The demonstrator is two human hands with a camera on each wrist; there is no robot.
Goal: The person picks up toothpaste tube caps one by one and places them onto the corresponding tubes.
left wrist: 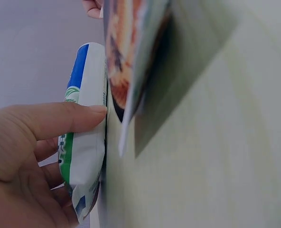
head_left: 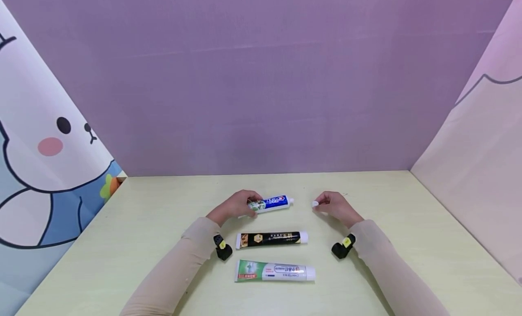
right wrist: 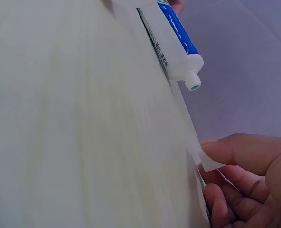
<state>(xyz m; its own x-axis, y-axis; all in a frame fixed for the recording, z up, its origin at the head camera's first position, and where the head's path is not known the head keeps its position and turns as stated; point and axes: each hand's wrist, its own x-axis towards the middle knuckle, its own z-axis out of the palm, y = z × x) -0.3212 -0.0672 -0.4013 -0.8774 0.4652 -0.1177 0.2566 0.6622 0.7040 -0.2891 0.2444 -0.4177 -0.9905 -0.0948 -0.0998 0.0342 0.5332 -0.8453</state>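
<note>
My left hand [head_left: 240, 203] grips the tail half of a blue, white and green toothpaste tube [head_left: 275, 203], thumb on the near side and fingers behind it. In the right wrist view the bare nozzle [right wrist: 193, 83] of that tube shows, uncapped, with pale green at its opening. To the right, apart from the tube, my right hand [head_left: 335, 206] pinches a small white cap [head_left: 315, 203] between thumb and fingers. The left wrist view shows the left thumb [left wrist: 79, 118] pressed along the tube's white side.
Nearer to me lie a black toothpaste tube [head_left: 271, 239] with a white cap and a green and white toothpaste tube [head_left: 275, 271], both capped. The pale wooden table [head_left: 163, 203] meets a purple backdrop [head_left: 261, 103] behind. Printed panels stand left and right.
</note>
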